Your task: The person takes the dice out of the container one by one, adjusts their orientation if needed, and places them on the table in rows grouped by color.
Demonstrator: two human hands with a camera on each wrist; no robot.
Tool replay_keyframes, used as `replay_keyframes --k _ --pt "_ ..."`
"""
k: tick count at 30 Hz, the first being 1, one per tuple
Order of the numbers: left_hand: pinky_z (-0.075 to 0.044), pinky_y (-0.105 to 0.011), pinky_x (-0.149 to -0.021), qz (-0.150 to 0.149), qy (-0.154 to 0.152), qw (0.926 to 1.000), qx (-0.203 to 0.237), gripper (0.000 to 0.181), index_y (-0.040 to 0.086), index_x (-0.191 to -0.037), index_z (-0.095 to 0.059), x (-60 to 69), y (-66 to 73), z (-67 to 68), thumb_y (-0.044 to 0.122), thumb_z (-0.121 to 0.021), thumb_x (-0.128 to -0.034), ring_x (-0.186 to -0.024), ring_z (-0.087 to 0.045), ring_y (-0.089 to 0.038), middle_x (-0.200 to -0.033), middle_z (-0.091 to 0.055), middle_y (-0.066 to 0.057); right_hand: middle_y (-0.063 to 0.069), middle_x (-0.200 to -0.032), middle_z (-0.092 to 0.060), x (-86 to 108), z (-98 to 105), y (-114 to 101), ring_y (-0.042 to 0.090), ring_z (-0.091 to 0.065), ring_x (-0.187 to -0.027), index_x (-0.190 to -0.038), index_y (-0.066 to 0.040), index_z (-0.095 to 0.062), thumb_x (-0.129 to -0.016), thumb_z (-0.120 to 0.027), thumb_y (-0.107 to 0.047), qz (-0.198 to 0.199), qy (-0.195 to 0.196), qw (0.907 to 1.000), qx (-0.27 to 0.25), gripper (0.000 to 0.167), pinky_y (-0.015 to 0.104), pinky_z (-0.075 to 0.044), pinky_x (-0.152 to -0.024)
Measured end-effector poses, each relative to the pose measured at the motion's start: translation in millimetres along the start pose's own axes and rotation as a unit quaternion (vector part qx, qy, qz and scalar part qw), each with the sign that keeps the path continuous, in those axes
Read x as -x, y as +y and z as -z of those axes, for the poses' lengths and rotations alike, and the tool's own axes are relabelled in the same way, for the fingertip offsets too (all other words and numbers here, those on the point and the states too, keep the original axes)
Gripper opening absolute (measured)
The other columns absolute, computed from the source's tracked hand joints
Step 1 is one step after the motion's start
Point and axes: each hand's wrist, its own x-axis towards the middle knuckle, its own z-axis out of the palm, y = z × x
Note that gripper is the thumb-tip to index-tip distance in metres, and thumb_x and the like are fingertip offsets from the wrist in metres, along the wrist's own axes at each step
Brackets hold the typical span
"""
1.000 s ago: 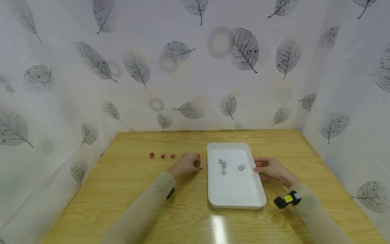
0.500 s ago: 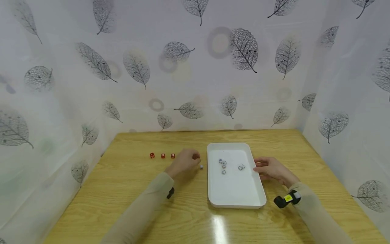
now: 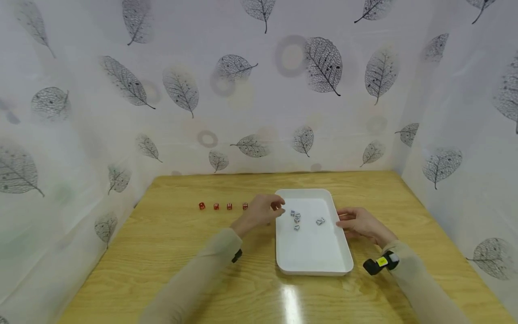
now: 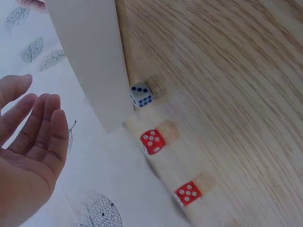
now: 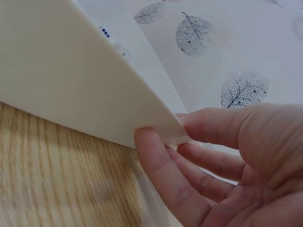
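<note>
Hovering empty by the white tray (image 3: 315, 256)

Left hand (image 3: 262, 209): fingers loosely curled, nothing in it. Right hand (image 3: 363, 224) has the tray's wall by its fingertips. One white die (image 4: 141, 95) sits below the left hand, outside the tray, by the red dice (image 4: 152, 142). Right hand shoving the tray could knock that die.

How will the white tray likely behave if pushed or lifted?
The white tray looks stiff: its wall shows no obvious bend where the right hand grips it. Its thin walls suggest it is light for its size. Low and broad, it would probably slide rather than tip, though the white dice inside might shift.
</note>
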Motion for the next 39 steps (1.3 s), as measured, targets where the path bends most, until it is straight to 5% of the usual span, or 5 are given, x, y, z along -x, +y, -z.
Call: replay_keyframes --k 4,15,26,34,39 --pt "-0.052 -0.020 -0.076 -0.008 -0.025 0.9996 -0.005 0.025 0.004 -0.110 -0.072 -6.0 5.5 -7.9 0.017 -0.072 -0.0893 -0.086 -0.063 -0.012 -0.098 -0.072 -0.003 0.030 -0.132 -0.051 -0.7 -0.2 -0.8 0.019 -0.066 -0.096 -0.143 0.009 -0.036 -0.094 -0.065 -0.010 0.000 -0.003 1.0000 0.003 0.060 0.039 -0.059 -0.081" --pt "-0.051 -0.021 -0.083 0.042 -0.127 0.9899 -0.046 0.032 0.013 -0.115 -0.072 -20.4 12.4 -28.5 0.025 -0.076 -0.0861 -0.093 -0.061 -0.008 -0.106 -0.071 0.004 0.031 -0.132 -0.051 0.0 -0.8 -2.3 0.019 -0.065 -0.097 -0.143 0.009 -0.038 -0.094 -0.065 -0.011 0.004 -0.003 0.9999 0.012 0.059 0.038 -0.059 -0.081" --pt "-0.039 -0.018 -0.062 0.005 -0.210 0.9712 -0.113 0.010 0.017 -0.079 -0.069 -31.2 15.6 -43.7 0.018 -0.076 -0.0854 -0.070 -0.049 -0.007 -0.073 -0.058 0.007 0.031 -0.132 -0.051 0.9 -0.2 -0.8 0.019 -0.066 -0.096 -0.143 0.009 -0.037 -0.094 -0.065 -0.011 0.003 -0.002 1.0000 0.007 0.059 0.039 -0.059 -0.080" --pt "-0.046 -0.018 -0.069 0.030 -0.232 0.9634 -0.132 0.006 0.017 -0.085 -0.072 -34.1 16.1 -50.7 0.022 -0.076 -0.0867 -0.074 -0.053 -0.007 -0.080 -0.062 0.009 0.030 -0.130 -0.052 2.1 -0.3 -3.8 0.019 -0.066 -0.095 -0.143 0.009 -0.038 -0.094 -0.065 -0.010 -0.001 0.000 1.0000 0.003 0.059 0.039 -0.059 -0.080" --pt "-0.044 -0.018 -0.066 0.011 -0.229 0.9643 -0.133 0.008 0.017 -0.083 -0.071 -31.8 15.2 -50.1 0.022 -0.075 -0.0871 -0.072 -0.051 -0.006 -0.078 -0.061 0.009 0.031 -0.132 -0.051 3.2 -0.6 -4.4 0.020 -0.065 -0.097 -0.142 0.009 -0.038 -0.094 -0.065 -0.010 0.005 -0.002 0.9999 0.010 0.059 0.039 -0.059 -0.080"
